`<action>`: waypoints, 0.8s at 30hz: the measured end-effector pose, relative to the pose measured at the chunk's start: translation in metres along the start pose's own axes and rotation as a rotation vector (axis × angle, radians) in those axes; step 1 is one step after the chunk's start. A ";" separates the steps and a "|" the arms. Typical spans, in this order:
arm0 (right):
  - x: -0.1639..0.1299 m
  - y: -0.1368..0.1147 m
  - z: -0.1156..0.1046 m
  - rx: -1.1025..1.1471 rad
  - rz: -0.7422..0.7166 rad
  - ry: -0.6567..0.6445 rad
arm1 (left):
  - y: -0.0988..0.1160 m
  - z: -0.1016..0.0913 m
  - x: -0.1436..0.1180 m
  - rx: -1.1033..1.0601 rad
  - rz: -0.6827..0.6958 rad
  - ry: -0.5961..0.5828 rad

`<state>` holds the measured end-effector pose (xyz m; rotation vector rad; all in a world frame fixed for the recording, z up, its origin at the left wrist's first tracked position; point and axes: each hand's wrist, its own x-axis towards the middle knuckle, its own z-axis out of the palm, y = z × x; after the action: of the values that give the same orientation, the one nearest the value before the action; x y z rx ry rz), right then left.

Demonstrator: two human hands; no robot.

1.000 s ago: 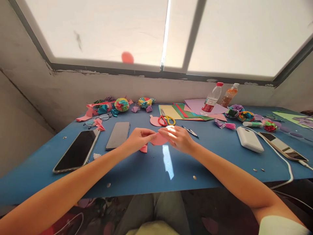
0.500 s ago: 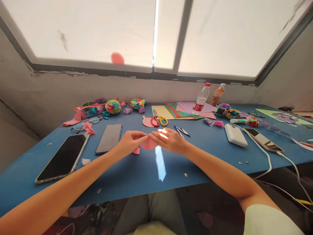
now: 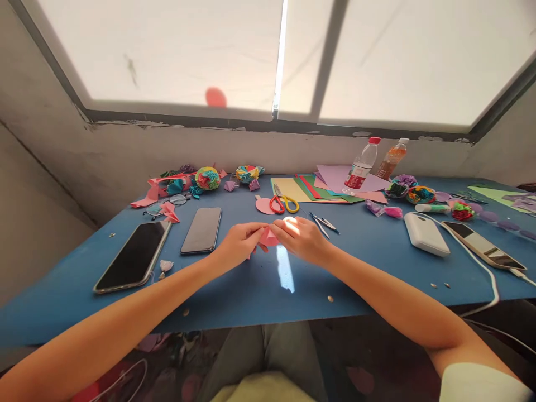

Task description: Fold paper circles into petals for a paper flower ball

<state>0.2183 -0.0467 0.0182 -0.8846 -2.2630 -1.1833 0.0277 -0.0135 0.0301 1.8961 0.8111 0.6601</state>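
Between my two hands is a small piece of pink paper (image 3: pixel 271 237), partly hidden by fingers. My left hand (image 3: pixel 244 241) pinches its left side, thumb against fingers. From the right, my right hand (image 3: pixel 302 239) grips the same paper with closed fingers, a patch of sunlight on its knuckles. Just beyond lie scissors (image 3: pixel 285 204) with one red and one yellow handle, over a pink paper circle (image 3: pixel 264 205). A drawing compass (image 3: pixel 324 223) rests right of them, beyond my right hand.
Two phones, a black one (image 3: pixel 133 258) and a grey one (image 3: pixel 201 230), lie left. Glasses (image 3: pixel 178 199) and paper balls (image 3: pixel 207 178) sit behind. Coloured paper sheets (image 3: pixel 285 187) and bottles (image 3: pixel 362 164) stand at the back; a white power bank (image 3: pixel 426 234) and cable (image 3: pixel 481 265) lie right.
The view has swung slightly left, so things appear further right. The pink paper looks more folded or tilted between my fingers, and both hands still hold it.
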 end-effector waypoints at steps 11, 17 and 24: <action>-0.002 0.001 -0.001 0.004 0.043 0.038 | -0.007 0.004 -0.001 -0.017 0.129 -0.125; -0.001 -0.002 -0.002 0.108 0.130 0.118 | -0.011 0.005 -0.001 0.111 0.145 -0.029; -0.001 -0.010 0.003 0.901 0.617 -0.043 | -0.014 0.001 -0.002 0.298 0.280 0.009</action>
<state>0.2111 -0.0491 0.0103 -1.0675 -1.9744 0.1385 0.0237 -0.0110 0.0168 2.3063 0.6830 0.7499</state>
